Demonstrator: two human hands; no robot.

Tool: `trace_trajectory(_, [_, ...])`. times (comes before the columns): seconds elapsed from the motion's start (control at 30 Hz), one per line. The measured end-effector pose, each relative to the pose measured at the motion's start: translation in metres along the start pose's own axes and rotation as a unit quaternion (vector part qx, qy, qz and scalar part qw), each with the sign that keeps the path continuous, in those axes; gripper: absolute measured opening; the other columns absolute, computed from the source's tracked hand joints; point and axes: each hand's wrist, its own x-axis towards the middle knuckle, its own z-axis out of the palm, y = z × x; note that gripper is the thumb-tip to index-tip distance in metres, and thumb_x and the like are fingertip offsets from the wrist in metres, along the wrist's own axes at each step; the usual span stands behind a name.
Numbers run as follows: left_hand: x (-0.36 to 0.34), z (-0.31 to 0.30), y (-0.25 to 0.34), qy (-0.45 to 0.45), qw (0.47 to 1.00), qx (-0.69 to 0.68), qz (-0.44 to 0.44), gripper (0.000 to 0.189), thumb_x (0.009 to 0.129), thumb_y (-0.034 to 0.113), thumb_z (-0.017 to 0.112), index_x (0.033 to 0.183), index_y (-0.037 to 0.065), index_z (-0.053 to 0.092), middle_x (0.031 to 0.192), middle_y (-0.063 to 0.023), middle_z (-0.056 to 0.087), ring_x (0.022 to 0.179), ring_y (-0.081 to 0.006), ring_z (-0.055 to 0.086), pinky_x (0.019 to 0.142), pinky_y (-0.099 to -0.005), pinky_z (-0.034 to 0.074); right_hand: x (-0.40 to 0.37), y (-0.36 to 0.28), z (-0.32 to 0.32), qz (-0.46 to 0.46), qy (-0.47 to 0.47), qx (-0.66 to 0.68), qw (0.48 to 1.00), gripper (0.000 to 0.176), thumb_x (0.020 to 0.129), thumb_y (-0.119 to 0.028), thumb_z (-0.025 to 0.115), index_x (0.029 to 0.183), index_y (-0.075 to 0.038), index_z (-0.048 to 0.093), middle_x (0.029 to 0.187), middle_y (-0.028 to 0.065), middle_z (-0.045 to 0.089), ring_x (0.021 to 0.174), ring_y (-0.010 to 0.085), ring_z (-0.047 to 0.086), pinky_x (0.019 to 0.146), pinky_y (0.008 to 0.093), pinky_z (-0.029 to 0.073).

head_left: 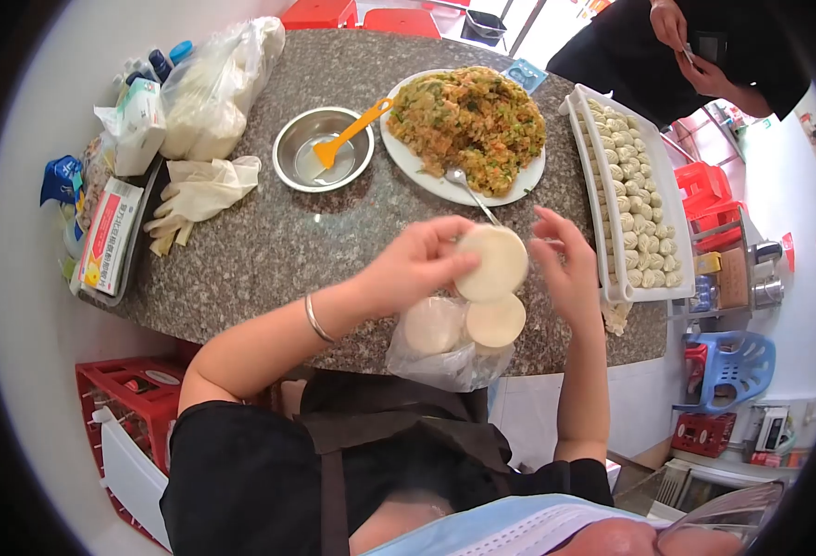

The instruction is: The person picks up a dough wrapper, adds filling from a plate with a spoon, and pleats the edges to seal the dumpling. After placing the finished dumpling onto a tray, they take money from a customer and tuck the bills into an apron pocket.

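Note:
My left hand (417, 264) pinches a round, pale dumpling wrapper (499, 262) by its left edge and holds it up over the table's near side. Just right of the wrapper is my right hand (567, 269), fingers apart and holding nothing that I can see. Below them, more round wrappers (495, 322) lie in two piles on a clear plastic bag (450, 369) at the near edge. Beyond my hands, a white plate (408, 167) carries a heap of chopped filling (473, 125). A metal spoon (468, 188) rests in the filling, its handle pointing toward my hands.
Left of the plate stands a steel bowl (283, 157) with an orange brush (348, 134). White gloves (200, 195), a filled plastic bag (218, 93) and boxes (112, 236) crowd the left. Shaped dumplings (635, 195) fill a white tray (675, 213) at right. Another person (649, 56) stands beyond it.

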Motion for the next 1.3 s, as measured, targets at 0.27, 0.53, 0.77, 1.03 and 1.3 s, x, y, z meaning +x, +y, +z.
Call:
trace_trajectory(0.27, [0.002, -0.048, -0.021, 0.134, 0.965, -0.193, -0.119, 0.032, 0.095, 0.021, 0.055, 0.121, 0.003, 0.056, 0.108, -0.0078, 0.065, 0.093, -0.0152, 0.066, 0.077, -0.0283, 0.055, 0.019, 0.007, 0.031, -0.095, -0.077, -0.186, 0.975, 0.031, 0.088, -0.007, 0.057, 0.118, -0.003, 0.059, 0.08, 0.0172, 0.062, 0.071, 0.0308, 0.062, 0.067, 0.0376, 0.05])
trace_trajectory(0.53, [0.0, -0.051, -0.025, 0.141, 0.936, -0.3, -0.113, 0.034, 0.095, 0.012, 0.05, 0.124, -0.003, 0.049, 0.119, -0.0126, 0.061, 0.107, -0.0219, 0.063, 0.09, -0.0363, 0.054, 0.012, 0.008, 0.036, -0.062, -0.053, -0.226, 0.971, 0.029, 0.089, -0.003, 0.053, 0.118, -0.002, 0.059, 0.079, 0.0181, 0.061, 0.07, 0.0346, 0.061, 0.064, 0.0404, 0.048])
trace_trajectory(0.77, [0.001, -0.052, -0.018, 0.192, 0.927, -0.298, -0.121, 0.035, 0.093, 0.007, 0.047, 0.125, -0.006, 0.045, 0.119, -0.0161, 0.058, 0.109, -0.0246, 0.061, 0.09, -0.0385, 0.053, 0.004, -0.015, 0.024, -0.057, -0.03, -0.197, 0.978, 0.031, 0.088, -0.002, 0.053, 0.118, -0.002, 0.059, 0.075, 0.0185, 0.06, 0.067, 0.0344, 0.061, 0.061, 0.0417, 0.048])
trace_trajectory(1.03, [0.0, -0.055, -0.019, 0.164, 0.94, -0.278, -0.109, 0.032, 0.09, 0.005, 0.053, 0.119, -0.007, 0.05, 0.115, -0.0148, 0.061, 0.102, -0.0214, 0.063, 0.092, -0.0338, 0.052, 0.011, -0.01, 0.016, -0.063, -0.049, -0.255, 0.964, 0.039, 0.082, 0.001, 0.054, 0.12, -0.004, 0.058, 0.073, 0.0169, 0.061, 0.064, 0.0334, 0.061, 0.059, 0.0433, 0.048])
trace_trajectory(1.3, [0.0, -0.055, -0.017, 0.169, 0.932, -0.299, -0.114, 0.034, 0.092, 0.002, 0.046, 0.123, -0.009, 0.044, 0.122, -0.0188, 0.055, 0.112, -0.026, 0.059, 0.096, -0.0381, 0.051, 0.017, 0.002, 0.029, -0.123, -0.068, -0.327, 0.934, 0.042, 0.08, 0.0, 0.055, 0.121, -0.007, 0.059, 0.074, 0.0129, 0.061, 0.062, 0.0311, 0.062, 0.056, 0.0412, 0.05])
